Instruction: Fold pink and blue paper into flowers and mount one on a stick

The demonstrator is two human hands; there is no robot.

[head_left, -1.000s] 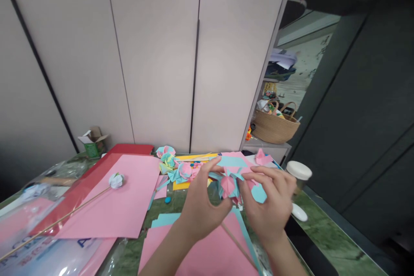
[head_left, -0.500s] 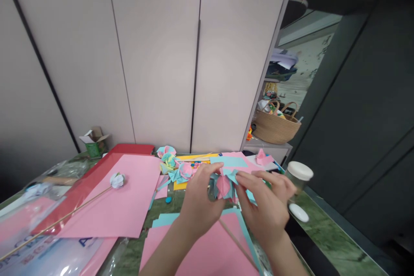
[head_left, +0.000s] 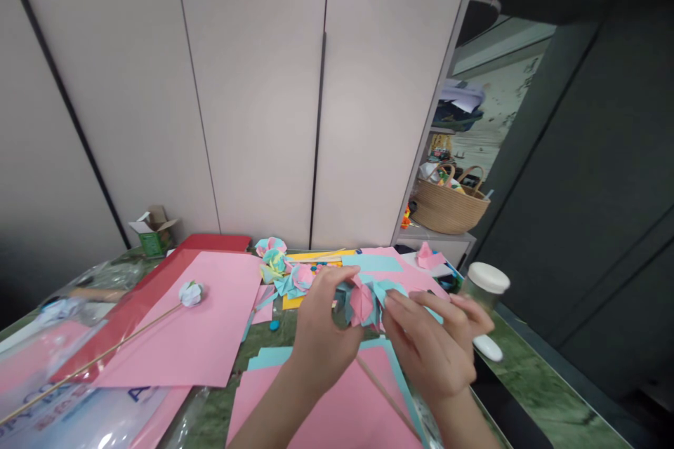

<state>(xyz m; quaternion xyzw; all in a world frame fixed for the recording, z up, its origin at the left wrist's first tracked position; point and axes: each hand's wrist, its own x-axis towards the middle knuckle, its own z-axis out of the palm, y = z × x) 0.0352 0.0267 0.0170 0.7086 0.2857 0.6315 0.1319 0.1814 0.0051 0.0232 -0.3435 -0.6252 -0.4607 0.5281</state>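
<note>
A pink and blue paper flower (head_left: 362, 302) is held up above the stacked sheets, between both hands. My left hand (head_left: 326, 326) grips its left side, thumb below and fingers above. On the right side, my right hand (head_left: 434, 344) pinches a blue petal between thumb and fingertips. A thin wooden stick (head_left: 387, 396) slants from beneath the flower down across the pink sheets (head_left: 321, 414); whether it joins the flower is hidden. Behind my left hand lie several finished paper flowers (head_left: 272, 263).
A white flower (head_left: 191, 293) on a long stick lies on pink paper (head_left: 210, 337) at left. A jar with a white lid (head_left: 489, 278) and a white oval object (head_left: 489, 348) stand right. Behind are a small green box (head_left: 152, 238) and a woven basket (head_left: 450, 207).
My right hand has shifted slightly right and down, its outer fingers now spread farther over the white oval object. The flower has turned a little, showing more blue petal on its right.
</note>
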